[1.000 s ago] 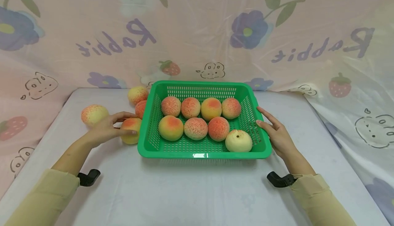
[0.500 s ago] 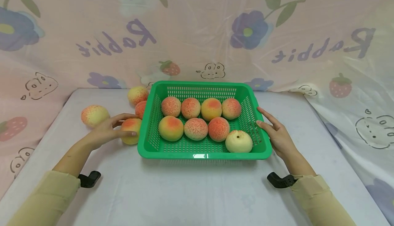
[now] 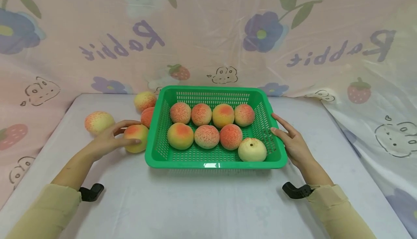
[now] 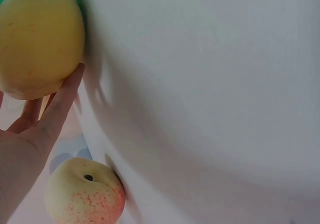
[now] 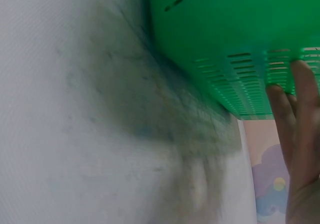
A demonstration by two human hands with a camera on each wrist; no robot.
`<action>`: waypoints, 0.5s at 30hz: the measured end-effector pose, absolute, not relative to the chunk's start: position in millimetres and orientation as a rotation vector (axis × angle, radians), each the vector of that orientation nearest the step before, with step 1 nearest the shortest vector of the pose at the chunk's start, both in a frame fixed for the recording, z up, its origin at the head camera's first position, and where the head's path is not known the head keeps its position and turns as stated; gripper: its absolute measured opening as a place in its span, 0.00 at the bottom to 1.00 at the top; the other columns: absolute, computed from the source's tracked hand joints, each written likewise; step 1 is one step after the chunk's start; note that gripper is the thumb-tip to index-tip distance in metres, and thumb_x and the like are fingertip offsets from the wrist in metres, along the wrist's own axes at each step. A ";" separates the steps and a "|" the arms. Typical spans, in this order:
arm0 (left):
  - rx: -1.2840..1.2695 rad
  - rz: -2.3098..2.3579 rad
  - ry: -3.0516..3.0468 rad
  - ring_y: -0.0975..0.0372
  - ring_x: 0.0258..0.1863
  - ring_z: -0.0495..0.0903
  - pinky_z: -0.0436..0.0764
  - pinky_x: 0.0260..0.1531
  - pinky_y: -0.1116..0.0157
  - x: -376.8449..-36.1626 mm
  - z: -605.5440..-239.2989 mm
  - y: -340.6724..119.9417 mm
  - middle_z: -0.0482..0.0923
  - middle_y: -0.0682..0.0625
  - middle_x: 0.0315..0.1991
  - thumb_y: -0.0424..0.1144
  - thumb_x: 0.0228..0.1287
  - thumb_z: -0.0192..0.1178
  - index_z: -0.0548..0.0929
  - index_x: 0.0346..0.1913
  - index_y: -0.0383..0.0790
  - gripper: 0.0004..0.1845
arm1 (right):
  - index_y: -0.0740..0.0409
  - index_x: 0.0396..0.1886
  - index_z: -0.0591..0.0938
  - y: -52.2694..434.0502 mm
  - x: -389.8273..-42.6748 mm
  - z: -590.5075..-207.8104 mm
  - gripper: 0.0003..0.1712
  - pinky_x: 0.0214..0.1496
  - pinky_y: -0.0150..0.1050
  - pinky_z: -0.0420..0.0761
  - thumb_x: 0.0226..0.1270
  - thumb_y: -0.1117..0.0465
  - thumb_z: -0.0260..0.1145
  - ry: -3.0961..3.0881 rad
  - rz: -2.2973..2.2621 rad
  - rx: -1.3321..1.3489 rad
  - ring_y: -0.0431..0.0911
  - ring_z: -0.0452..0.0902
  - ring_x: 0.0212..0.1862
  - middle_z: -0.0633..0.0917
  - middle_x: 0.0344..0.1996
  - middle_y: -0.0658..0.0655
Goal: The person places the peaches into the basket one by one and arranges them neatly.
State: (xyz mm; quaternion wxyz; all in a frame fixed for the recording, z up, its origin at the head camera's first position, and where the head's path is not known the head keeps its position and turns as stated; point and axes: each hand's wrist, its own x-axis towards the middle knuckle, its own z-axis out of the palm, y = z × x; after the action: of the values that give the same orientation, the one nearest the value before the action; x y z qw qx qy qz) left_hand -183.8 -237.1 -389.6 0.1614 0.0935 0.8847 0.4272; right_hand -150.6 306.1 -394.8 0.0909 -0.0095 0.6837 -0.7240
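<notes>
Left hand (image 3: 105, 142) cupping a round peach (image 3: 136, 138); right hand (image 3: 291, 141) flat against perforated plastic basket (image 3: 211, 161).

Only text: "Rabbit", mirror-reversed, in purple script, printed twice on pink floral plastic backdrop sheet (image 3: 208, 32), once upper left, once upper right. Nothing else legible on basket, fruit etc.

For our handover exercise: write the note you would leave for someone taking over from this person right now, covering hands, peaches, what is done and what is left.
Left hand: fingers curled round a peach on the table, just left of the green basket.
Right hand: straight fingers against the basket's right wall, holding nothing.
Done: eight peaches lie in the basket in two rows.
Left: the gripped peach plus three more outside, one far left, two by the basket's back-left corner.
</notes>
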 end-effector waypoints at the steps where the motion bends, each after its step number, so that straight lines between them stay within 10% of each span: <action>1: 0.266 1.226 2.527 0.45 0.67 0.61 0.67 0.54 0.44 -183.5 -388.9 -237.8 0.66 0.50 0.65 0.53 0.60 0.65 0.69 0.66 0.54 0.32 | 0.41 0.75 0.57 306.1 -150.4 -394.9 0.34 0.33 0.34 0.84 0.74 0.58 0.56 2.033 -2.153 -0.027 0.39 0.85 0.35 0.87 0.38 0.46; 15: 0.239 1.330 2.565 0.50 0.67 0.60 0.64 0.58 0.44 -181.4 -373.5 -244.9 0.67 0.56 0.63 0.48 0.62 0.64 0.69 0.68 0.53 0.31 | 0.41 0.75 0.58 305.4 -151.1 -395.0 0.34 0.34 0.35 0.85 0.74 0.58 0.56 2.045 -2.143 -0.020 0.40 0.85 0.36 0.87 0.39 0.46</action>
State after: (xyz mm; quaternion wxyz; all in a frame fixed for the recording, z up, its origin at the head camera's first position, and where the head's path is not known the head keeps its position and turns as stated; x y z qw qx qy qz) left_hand -181.4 -244.9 -373.5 0.1207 0.0817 0.8783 0.4554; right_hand -151.1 305.4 -395.0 0.0897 -0.0069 0.6876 -0.7205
